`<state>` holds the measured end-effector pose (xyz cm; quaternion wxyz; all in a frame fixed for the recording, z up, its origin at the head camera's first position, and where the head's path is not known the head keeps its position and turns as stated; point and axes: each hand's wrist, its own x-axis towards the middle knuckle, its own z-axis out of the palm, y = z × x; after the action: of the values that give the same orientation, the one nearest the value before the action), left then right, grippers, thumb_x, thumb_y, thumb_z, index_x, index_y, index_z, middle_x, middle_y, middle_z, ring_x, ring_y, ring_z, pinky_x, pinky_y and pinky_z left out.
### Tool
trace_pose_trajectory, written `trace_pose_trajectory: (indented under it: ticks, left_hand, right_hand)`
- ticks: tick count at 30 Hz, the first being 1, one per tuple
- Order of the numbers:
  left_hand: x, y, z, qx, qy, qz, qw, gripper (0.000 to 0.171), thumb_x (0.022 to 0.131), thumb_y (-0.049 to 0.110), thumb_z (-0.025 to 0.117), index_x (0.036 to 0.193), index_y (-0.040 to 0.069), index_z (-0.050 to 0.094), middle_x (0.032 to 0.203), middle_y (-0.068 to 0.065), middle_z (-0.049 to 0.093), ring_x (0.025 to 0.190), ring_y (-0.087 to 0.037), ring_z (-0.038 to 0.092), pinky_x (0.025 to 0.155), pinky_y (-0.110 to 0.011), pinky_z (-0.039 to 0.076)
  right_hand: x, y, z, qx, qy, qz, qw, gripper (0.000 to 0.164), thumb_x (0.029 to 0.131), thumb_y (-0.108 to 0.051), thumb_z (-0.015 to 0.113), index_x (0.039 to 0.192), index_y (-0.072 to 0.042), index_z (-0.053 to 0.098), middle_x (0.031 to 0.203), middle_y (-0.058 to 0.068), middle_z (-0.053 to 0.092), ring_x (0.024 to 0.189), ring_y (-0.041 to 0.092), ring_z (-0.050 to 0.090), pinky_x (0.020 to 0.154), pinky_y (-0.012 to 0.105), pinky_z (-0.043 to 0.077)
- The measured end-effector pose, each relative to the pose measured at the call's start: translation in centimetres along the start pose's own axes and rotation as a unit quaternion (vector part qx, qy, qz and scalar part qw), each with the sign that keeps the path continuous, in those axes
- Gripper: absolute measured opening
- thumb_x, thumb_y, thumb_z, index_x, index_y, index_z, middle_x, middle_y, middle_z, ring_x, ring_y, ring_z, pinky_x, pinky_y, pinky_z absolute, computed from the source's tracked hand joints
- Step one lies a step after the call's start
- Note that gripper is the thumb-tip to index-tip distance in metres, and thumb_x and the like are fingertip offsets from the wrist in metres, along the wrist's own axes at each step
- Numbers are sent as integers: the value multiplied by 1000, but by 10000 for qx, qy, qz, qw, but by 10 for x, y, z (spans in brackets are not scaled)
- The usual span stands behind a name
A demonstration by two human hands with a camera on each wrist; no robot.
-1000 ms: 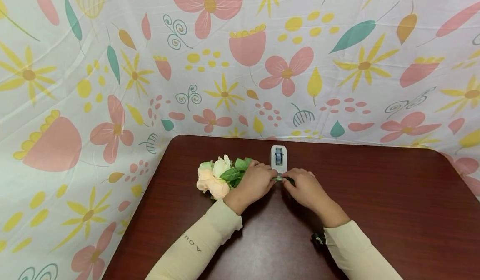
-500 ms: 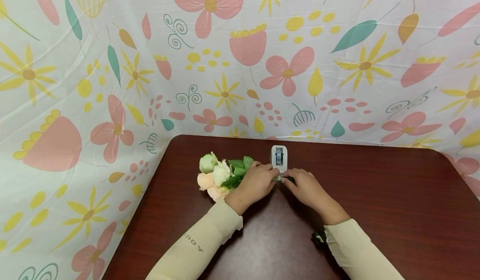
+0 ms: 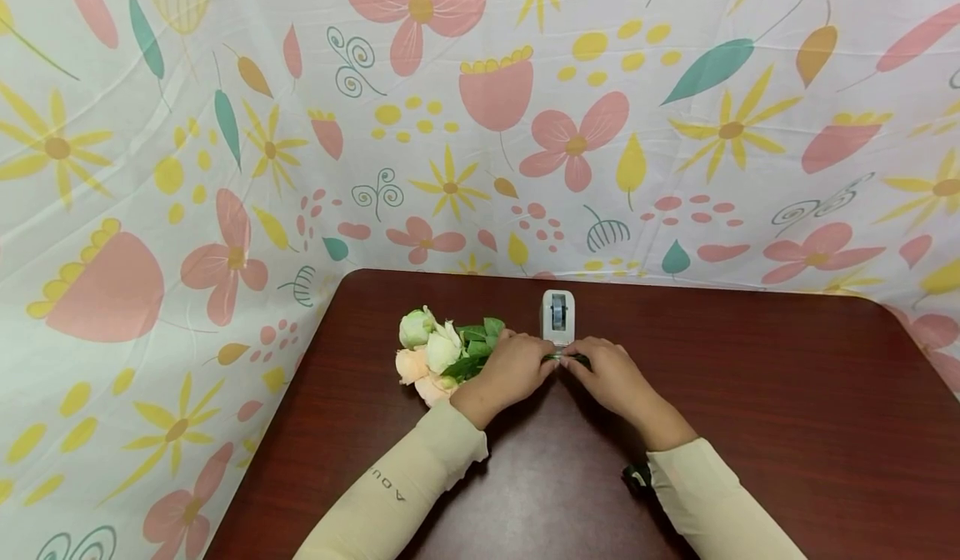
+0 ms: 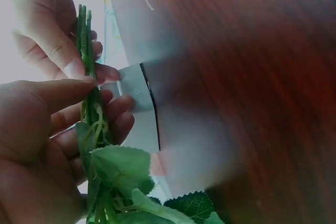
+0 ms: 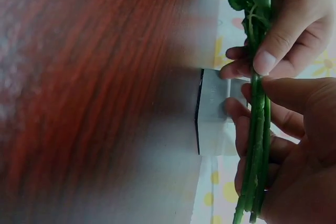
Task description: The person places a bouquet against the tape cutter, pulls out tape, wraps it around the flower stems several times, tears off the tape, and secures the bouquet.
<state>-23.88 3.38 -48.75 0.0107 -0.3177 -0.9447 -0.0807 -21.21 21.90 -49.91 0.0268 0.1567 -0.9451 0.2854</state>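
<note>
Flower bunch [image 3: 444,346], stems [image 5: 257,145] pinched by two hands

Location: bunch lying sideways over the surface [image 3: 750,393], blooms on my left, stems crossing in front of the white tape dispenser [image 3: 558,318].

Risks, in my judgement: stems fanning apart, should either pinch slacken; bunch twisting, should my hands turn unevenly; dispenser shifting, should my fingers knock it. Tape on the stems: cannot tell.

Left hand [image 3: 517,368]: thumb and fingers pinching the stems just below the leaves [image 4: 123,169].

Right hand [image 3: 611,372]: pinching the same stems nearer their ends; thumb tips almost meeting.

Forearms [image 3: 397,485]: converging forward, sleeves pale.
</note>
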Motion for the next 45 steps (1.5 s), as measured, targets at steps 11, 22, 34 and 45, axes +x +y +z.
trace_pose_trajectory:
  ticks: [11,22,34,45]
  left_hand:
    - [-4,0,0,-432,29,-66,9990,21,102,39,60,107,23,72,98,9,76,91,-13,69,92,-37,42]
    - [-11,0,4,-606,137,-25,9981,17,101,39,61,103,25,69,96,11,73,91,-10,68,91,-36,41]
    - [-14,0,4,-744,77,-121,9971,30,102,44,57,119,24,73,114,9,75,103,-13,69,91,-39,42]
    - [-12,0,7,-991,-80,-192,9949,29,104,42,55,115,24,75,111,9,76,100,-15,69,89,-38,41]
  right_hand:
    - [-4,-5,0,-121,203,-125,9996,13,96,-19,69,105,-11,75,113,10,75,106,33,67,94,59,44]
    - [-12,-10,1,-97,254,-120,9996,20,96,-20,69,110,-7,75,121,12,74,110,34,68,93,56,44]
    - [-15,-10,0,40,267,-68,9996,20,96,-19,70,110,-6,76,122,13,73,113,36,65,95,60,42]
    - [-10,-13,-4,821,-174,973,9917,32,104,-27,55,127,-5,59,112,12,74,89,20,69,80,44,54]
